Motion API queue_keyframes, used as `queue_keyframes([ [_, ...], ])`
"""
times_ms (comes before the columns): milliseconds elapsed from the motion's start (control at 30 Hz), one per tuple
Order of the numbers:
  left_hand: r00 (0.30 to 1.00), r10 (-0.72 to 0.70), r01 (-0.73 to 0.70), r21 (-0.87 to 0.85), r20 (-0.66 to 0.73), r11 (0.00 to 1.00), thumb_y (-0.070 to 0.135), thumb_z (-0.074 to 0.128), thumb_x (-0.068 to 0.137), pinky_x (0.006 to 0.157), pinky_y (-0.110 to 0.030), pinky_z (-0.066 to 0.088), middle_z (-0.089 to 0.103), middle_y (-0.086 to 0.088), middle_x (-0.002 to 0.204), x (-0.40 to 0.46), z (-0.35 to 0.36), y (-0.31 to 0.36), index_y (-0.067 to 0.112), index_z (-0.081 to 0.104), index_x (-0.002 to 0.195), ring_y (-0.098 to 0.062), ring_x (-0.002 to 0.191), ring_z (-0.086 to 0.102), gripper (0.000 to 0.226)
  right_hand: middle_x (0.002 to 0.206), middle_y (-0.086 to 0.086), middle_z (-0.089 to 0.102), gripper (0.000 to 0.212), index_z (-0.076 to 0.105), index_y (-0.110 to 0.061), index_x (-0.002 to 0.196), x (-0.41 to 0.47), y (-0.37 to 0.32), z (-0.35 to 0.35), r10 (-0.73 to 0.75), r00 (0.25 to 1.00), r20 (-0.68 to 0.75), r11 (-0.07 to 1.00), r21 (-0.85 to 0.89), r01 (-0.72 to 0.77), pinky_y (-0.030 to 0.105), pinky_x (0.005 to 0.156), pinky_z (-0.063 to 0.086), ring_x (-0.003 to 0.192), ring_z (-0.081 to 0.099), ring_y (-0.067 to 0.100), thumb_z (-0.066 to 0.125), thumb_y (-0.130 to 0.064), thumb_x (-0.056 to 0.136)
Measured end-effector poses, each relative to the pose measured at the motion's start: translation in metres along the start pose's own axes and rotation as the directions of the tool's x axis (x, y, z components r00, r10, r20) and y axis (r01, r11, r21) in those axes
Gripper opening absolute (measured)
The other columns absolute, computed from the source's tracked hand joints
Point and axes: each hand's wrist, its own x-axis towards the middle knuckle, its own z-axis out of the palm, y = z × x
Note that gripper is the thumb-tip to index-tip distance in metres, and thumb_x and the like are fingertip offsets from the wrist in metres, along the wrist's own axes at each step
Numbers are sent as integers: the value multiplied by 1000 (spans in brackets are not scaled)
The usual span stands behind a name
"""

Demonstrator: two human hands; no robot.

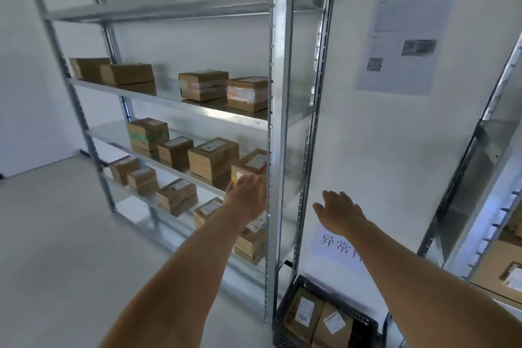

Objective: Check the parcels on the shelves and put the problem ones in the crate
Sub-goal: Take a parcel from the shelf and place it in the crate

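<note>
Head view: left hand (pixel 248 192) spread, empty, reaching at the tilted parcel (pixel 251 164) beside the shelf upright (pixel 278 121). Right hand (pixel 339 207) spread, empty. Black crate (pixel 285 316) below holds two parcels. Risk: a one-handed grab snags the upright and drops the parcel.

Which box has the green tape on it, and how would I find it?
Start at the big metal shelf rack on the left and go to its third level from the top. The box with green tape is farthest left there, stacked on another box. Its neighbours are plain brown with only white labels.
</note>
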Motion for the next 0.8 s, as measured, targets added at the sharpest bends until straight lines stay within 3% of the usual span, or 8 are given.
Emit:
queue_keyframes([
  [133, 997, -74, 74, 1, -17, 997, 37, 52, 106, 129, -49, 13, 24, -4, 169, -13, -17, -55, 21, 23, 162, -26, 158, 17, 65, 158, 8, 41, 51, 39, -12, 151, 18, -68, 1, -82, 997, 3, 996, -20, 82, 49, 120, 29, 149, 30, 29, 31, -39, 108],
  [267, 985, -165, 165, -4, -59, 986, 42, 56, 103, 127, -49, 18, 31, -3, 166, -12, -26, -148, 21, 25, 160, -25, 155, 25, 68, 155, 12, 43, 51, 39, -15, 151, 53, -158, 12, -217, 976, 0, 976, -20, 216, 51, 119, 32, 143, 39, 36, 40, -40, 107],
  [433, 953, -297, 298, -2, -60, 955, 43, 49, 103, 129, -50, 15, 24, -5, 170, -10, -49, -300, 20, 24, 162, -27, 157, 19, 68, 159, 9, 41, 54, 37, -17, 152, 109, -304, 44, -336, 942, 3, 938, -87, 335, 53, 118, 34, 147, 36, 32, 32, -46, 107],
  [800, 953, -291, 299, 112, -82, 948, 37, 53, 104, 126, -42, 18, 32, -1, 167, 39, -108, -559, 22, 29, 159, -24, 154, 27, 62, 164, 6, 34, 57, 31, -14, 156, 219, -571, 98, -443, 894, 62, 893, -56, 446, 56, 122, 28, 154, 25, 29, 29, -45, 109],
])
